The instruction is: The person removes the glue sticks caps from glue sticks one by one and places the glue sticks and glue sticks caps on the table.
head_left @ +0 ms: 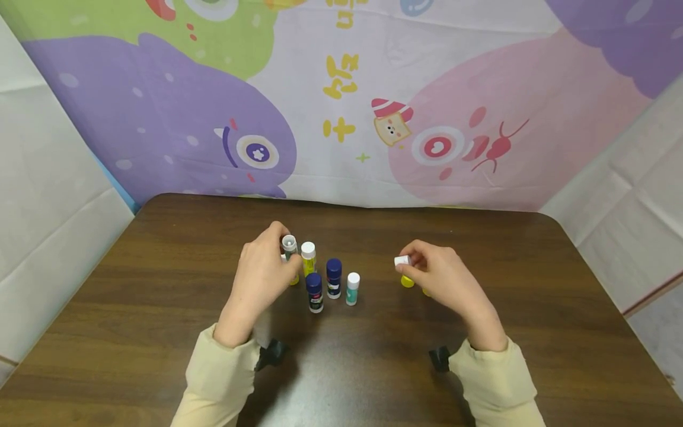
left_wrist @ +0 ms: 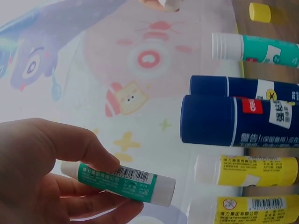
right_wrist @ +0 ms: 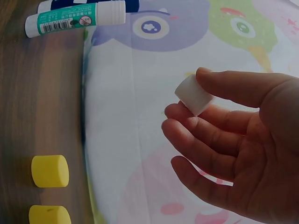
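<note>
My left hand (head_left: pixel 262 274) grips a teal-labelled glue stick (left_wrist: pixel 117 181) between thumb and fingers. Its uncapped white top (head_left: pixel 289 242) faces up in the head view. Over on the right, my right hand (head_left: pixel 445 277) pinches a small white cap (right_wrist: pixel 192 95) by thumb and fingertips, its other fingers loosely bent. Close beside the left hand stand two yellow glue sticks (left_wrist: pixel 258 171), one partly hidden behind that hand in the head view. Below the right hand lie two yellow caps (right_wrist: pixel 50 171).
Two navy-capped glue sticks (head_left: pixel 334 279) stand mid-table, with another teal glue stick (head_left: pixel 352 289) to their right. All are on a dark wooden table (head_left: pixel 363 373). A printed cartoon cloth (head_left: pixel 331 166) hangs along the table's far edge.
</note>
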Demonstrator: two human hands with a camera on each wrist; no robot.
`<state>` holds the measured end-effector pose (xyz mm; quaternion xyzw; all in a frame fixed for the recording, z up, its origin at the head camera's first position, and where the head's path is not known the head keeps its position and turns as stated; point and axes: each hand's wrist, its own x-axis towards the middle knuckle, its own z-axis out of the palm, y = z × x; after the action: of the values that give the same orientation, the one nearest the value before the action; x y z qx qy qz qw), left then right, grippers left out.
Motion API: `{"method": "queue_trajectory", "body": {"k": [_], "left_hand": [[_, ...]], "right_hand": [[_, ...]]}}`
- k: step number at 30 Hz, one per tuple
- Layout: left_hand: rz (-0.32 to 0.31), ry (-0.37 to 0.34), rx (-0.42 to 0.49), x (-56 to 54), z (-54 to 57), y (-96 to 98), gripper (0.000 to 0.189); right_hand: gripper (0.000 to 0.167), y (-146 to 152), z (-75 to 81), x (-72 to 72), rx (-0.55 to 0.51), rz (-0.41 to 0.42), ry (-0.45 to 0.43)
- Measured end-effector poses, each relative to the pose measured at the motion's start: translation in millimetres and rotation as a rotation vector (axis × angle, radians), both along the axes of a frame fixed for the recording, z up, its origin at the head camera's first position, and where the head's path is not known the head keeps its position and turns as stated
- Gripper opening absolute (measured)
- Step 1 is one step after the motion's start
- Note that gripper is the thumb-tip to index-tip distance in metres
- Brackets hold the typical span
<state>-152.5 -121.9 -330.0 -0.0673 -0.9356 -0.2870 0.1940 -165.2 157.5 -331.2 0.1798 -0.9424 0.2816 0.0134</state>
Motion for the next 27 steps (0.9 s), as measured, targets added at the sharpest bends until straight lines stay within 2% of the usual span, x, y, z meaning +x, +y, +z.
{"method": "queue_trajectory", "body": {"k": [4,16,27], "left_hand": [[0.014,-0.017,-0.001,-0.3,0.3,-3.0,0.017],[0.044,-0.007,-0.048,0.4,-0.8,-10.0,0.014],[0.085,-0.109,-0.093,-3.2,-0.5,-19.0,0.015]], "right_hand": [[0.021,2.3,-0.5,-0.9,0.012,-0.006,-0.001],[0.023,8.7,-1.4,-3.3,0.027,-0.008,-0.011],[0.024,15.0,-2.8,-5.7,0.045,-0.014,-0.043]]}}
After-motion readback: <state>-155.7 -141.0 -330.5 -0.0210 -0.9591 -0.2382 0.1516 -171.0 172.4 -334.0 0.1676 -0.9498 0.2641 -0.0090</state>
